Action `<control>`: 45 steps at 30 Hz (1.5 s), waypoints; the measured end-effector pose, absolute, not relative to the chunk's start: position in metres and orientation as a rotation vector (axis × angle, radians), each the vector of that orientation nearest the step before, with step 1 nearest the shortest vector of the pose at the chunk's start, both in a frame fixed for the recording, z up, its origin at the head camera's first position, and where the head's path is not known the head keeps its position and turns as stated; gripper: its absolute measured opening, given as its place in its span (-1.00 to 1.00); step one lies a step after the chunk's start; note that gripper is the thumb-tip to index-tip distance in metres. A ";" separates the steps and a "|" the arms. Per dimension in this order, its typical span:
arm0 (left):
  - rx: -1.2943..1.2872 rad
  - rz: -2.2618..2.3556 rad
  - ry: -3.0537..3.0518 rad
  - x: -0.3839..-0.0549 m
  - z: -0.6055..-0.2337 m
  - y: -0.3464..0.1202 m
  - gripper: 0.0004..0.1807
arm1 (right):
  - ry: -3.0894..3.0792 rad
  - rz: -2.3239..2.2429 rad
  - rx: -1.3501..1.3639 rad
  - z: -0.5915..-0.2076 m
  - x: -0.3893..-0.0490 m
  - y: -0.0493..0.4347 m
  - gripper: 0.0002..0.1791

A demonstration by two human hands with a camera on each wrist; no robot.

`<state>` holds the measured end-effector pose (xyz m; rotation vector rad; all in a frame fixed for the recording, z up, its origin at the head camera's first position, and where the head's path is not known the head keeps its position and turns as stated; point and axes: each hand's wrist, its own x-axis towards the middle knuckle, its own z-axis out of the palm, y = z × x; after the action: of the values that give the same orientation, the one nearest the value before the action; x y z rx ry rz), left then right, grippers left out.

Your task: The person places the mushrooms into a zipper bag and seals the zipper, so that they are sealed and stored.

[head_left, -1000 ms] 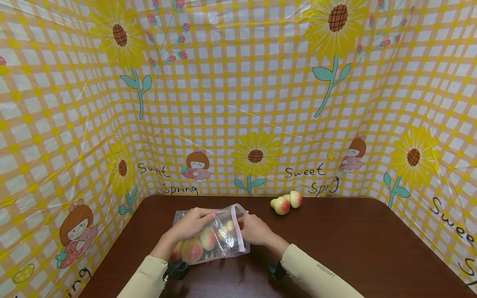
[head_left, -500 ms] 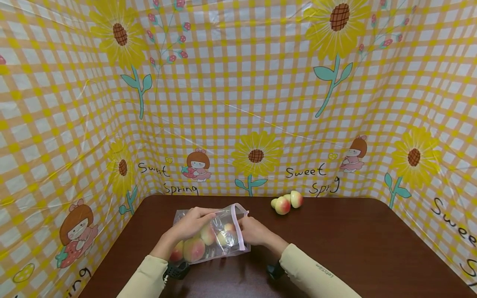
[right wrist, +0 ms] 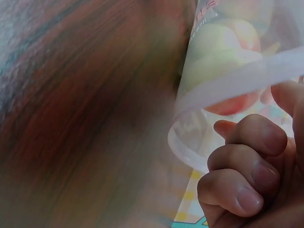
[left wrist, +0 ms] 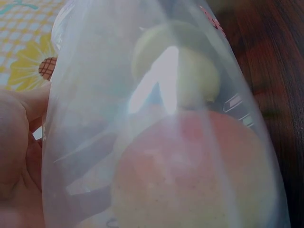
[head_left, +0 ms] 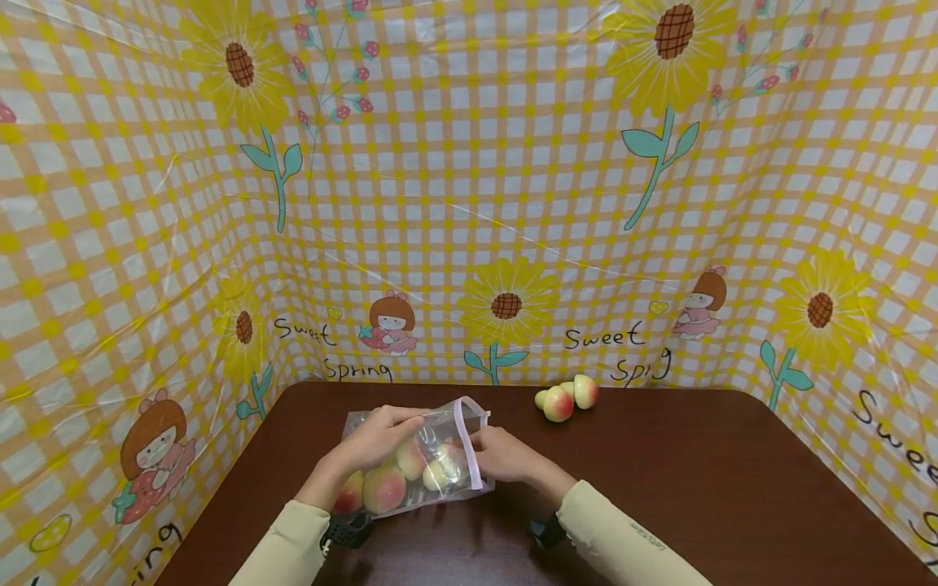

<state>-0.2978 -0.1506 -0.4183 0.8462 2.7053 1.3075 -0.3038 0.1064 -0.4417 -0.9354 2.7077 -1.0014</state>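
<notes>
A clear plastic bag [head_left: 440,431] with a pale pink zip rim [head_left: 467,456] lies tilted on the table, its mouth to the right. Inside are large pink-and-yellow peaches [head_left: 384,488] and a small pear-shaped yellow fruit [head_left: 436,476] near the mouth. My left hand [head_left: 377,439] grips the bag's far side, thumb on the near face; through the plastic its fingers show faintly in the left wrist view, beside a peach [left wrist: 190,175]. At the mouth, my right hand [head_left: 506,456] has curled fingers [right wrist: 237,194] just inside the rim, with nothing visible in them.
Two pear-shaped yellow fruits with a pink blush [head_left: 558,403] lie at the table's back edge, right of the bag. A checked sunflower cloth [head_left: 410,228] walls in the dark wooden table [head_left: 659,472] at the back and sides.
The small fruit in the bag has slid down and left, away from the right hand. The left hand keeps its grip; the right stays at the mouth. The head view has shifted slightly.
</notes>
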 end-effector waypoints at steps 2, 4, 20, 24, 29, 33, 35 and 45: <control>0.848 1.310 2.706 -0.298 -0.419 -0.151 -0.64 | 2.725 -0.992 -0.923 -0.439 -0.303 0.109 -0.64; 0.848 1.312 2.706 -0.299 -0.419 -0.151 -0.65 | 2.729 -1.001 -0.936 -0.436 -0.302 0.112 -0.65; 0.828 1.327 2.692 -0.297 -0.420 -0.151 -0.64 | 2.849 -1.113 -0.731 -0.423 -0.305 0.156 -0.68; 0.830 1.330 2.694 -0.297 -0.420 -0.151 -0.64 | 2.878 -1.162 -0.659 -0.421 -0.306 0.166 -0.71; 0.828 1.334 2.686 -0.297 -0.420 -0.151 -0.64 | 2.911 -1.193 -0.552 -0.420 -0.310 0.179 -0.74; 0.825 1.340 2.682 -0.296 -0.420 -0.151 -0.64 | 2.952 -1.171 -0.520 -0.420 -0.316 0.190 -0.73; 0.828 1.347 2.678 -0.296 -0.419 -0.151 -0.64 | 2.976 -1.152 -0.498 -0.420 -0.319 0.194 -0.70; 0.854 1.358 2.652 -0.294 -0.417 -0.149 -0.64 | 3.064 -1.074 -0.341 -0.418 -0.332 0.213 -0.48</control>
<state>-0.2942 -0.1487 -0.4173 0.8535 2.6525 1.3582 -0.3321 0.2135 -0.4179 -0.3409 3.0635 -1.0742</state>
